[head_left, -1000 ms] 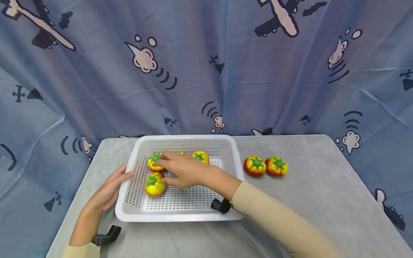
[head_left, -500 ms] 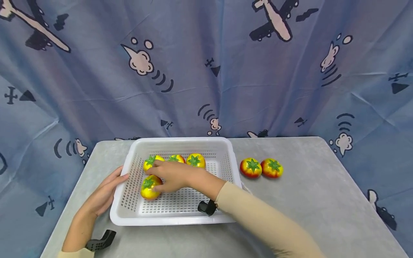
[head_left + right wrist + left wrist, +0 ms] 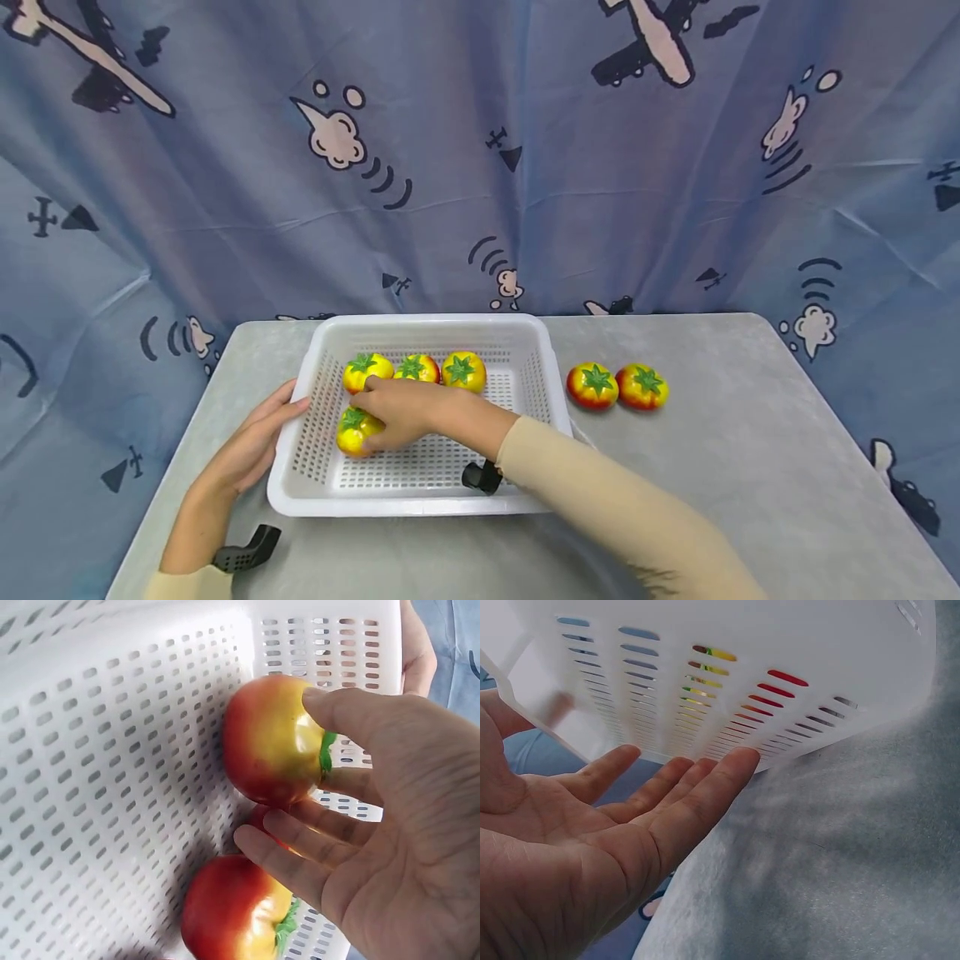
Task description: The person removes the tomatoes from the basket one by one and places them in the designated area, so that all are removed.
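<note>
A white perforated plastic basket stands on the table. My left hand holds its left rim, thumb over the edge; in the left wrist view the fingers lie along the outer wall. Inside the basket, my right hand grips the front yellow-and-red tomato. Its thumb presses the tomato's skin in the right wrist view, with other fingers round the stem side. Behind it sit a left tomato, a middle tomato and a right tomato, all in a row.
Two more tomatoes, a nearer one and a farther-right one, lie side by side on the grey table, right of the basket. A blue patterned curtain hangs behind the table's back edge.
My right hand has moved down from beside the back-left tomato onto the front one, uncovering the back row. My left hand stays at the basket's rim.
</note>
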Available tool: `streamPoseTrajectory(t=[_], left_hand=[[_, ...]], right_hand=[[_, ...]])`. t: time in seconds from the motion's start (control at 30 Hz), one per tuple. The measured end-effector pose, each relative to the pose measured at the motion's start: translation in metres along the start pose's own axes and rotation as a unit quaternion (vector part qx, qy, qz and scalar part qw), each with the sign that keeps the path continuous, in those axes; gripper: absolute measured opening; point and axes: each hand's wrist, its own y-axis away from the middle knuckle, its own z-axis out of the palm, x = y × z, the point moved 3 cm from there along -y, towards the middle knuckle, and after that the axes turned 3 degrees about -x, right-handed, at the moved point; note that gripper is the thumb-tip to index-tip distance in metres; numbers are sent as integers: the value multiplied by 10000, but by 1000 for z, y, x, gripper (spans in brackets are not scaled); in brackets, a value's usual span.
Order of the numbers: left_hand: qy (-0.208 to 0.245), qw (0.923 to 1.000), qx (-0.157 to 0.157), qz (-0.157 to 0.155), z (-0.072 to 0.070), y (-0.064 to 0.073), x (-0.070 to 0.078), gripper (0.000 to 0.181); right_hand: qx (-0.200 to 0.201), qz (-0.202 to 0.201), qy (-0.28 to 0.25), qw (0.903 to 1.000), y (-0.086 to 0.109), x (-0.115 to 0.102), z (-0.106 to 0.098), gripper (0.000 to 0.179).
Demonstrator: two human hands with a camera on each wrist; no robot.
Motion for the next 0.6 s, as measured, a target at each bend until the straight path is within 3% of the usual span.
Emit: streamPoseTrajectory(t=[0.3, 0.6], left_hand=[[-38, 9997, 151, -197, 1, 4, -4, 68], [-2, 10000, 1, -41, 2, -1, 2, 67]], right_hand=[[-198, -18, 89, 9998, -6, -4, 6, 71], [-254, -59, 204, 9995, -8, -4, 6, 75]])
